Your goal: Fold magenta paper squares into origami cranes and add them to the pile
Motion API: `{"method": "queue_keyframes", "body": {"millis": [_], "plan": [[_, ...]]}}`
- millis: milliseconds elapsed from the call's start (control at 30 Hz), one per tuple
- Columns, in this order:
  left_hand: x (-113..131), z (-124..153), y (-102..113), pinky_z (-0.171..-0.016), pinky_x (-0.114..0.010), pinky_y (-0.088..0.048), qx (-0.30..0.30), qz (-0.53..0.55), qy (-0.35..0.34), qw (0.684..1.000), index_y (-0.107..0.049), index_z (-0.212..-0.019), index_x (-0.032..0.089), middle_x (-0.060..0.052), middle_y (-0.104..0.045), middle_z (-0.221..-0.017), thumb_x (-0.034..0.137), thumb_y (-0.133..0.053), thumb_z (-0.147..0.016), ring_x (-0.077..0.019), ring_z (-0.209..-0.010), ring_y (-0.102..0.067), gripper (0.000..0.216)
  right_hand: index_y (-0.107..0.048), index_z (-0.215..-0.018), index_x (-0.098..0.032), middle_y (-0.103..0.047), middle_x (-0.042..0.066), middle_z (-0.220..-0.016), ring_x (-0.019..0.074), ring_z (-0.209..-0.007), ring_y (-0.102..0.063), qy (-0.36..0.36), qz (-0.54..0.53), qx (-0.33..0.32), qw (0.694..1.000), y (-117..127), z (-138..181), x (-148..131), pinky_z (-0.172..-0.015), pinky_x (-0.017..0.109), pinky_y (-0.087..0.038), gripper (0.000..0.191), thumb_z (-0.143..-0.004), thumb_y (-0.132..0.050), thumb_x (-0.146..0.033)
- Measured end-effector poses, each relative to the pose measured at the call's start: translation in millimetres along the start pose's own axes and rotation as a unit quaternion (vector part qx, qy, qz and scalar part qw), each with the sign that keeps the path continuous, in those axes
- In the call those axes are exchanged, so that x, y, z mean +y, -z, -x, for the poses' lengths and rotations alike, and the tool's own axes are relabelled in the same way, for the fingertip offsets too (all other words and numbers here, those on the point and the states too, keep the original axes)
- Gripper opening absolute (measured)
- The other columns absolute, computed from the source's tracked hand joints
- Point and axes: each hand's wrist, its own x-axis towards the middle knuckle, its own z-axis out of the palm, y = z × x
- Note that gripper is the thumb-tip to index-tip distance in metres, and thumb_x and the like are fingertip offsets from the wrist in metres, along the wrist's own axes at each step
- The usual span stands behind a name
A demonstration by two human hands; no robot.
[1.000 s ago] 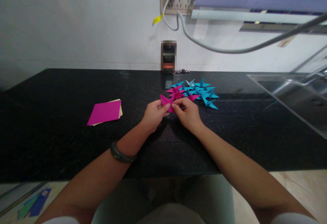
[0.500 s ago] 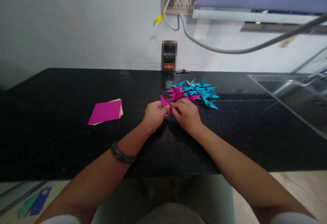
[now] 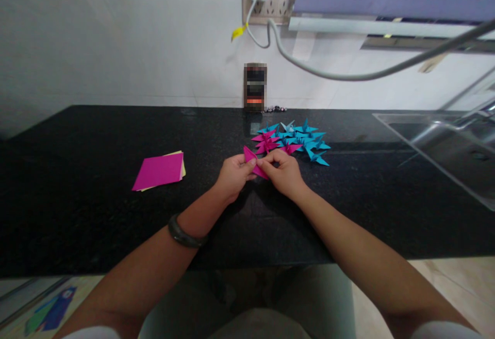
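Note:
A pink piece of folded origami paper is held between my two hands above the black counter. My left hand pinches its left side, the thumb lying on top. From the right, the thumb and forefinger of my right hand are closed on the paper's upper edge. One pink tip points up and another slants down toward me, partly covered by fingers. Just beyond my right hand lie several folded paper cranes, pink ones nearest and blue ones to the right.
A stack of square paper, pink on top with yellow below, lies to the left. A phone-like, blurred object leans on the wall near a beaded string. At right is a metal sink; a grey cable hangs from the wall socket.
The right fingers have shifted slightly up and left along the paper, and its lower pink tip now shows beneath them. The left hand keeps its pinch. The view has tilted slightly.

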Motion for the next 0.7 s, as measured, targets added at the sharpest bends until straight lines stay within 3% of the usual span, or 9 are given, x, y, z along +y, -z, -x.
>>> {"method": "queue_keyframes", "body": {"millis": [200, 500, 700], "plan": [[-0.7, -1.3, 0.3, -0.052, -0.02, -0.047, -0.017, 0.0, 0.001, 1.0, -0.061, -0.069, 0.013, -0.001, -0.061, -0.061, 0.035, -0.067, -0.067, -0.009, -0.054, -0.057, 0.023, -0.063, -0.069, -0.016, -0.058, -0.001, -0.06, 0.0096, -0.051, -0.046, -0.112, -0.116, -0.044, 0.986, -4.0, 0.4, 5.6, -0.049, 0.023, -0.037, 0.019, -0.069, -0.061, -0.035], [-0.5, 0.6, -2.7, -0.053, -0.021, -0.047, 0.005, -0.041, -0.026, 0.999, -0.061, -0.065, 0.014, 0.001, -0.057, -0.057, 0.042, -0.067, -0.064, -0.0093, -0.053, -0.054, 0.029, -0.065, -0.067, -0.016, -0.057, 0.0, -0.059, 0.0115, -0.056, -0.049, -0.071, -0.059, -0.029, 0.995, -1.6, 0.7, 4.5, -0.053, 0.024, -0.038, 0.018, -0.072, -0.057, -0.032], [-1.0, -1.0, -1.2, -0.051, -0.02, -0.042, 0.038, -0.103, -0.089, 0.99, -0.064, -0.065, 0.014, 0.002, -0.056, -0.054, 0.037, -0.067, -0.065, -0.0081, -0.05, -0.049, 0.023, -0.058, -0.059, -0.017, -0.053, 0.0, -0.059, 0.0116, -0.057, -0.048, -0.039, 0.009, -0.014, 0.999, -0.8, 1.6, -0.4, -0.056, 0.024, -0.038, 0.019, -0.074, -0.055, -0.028]]}}
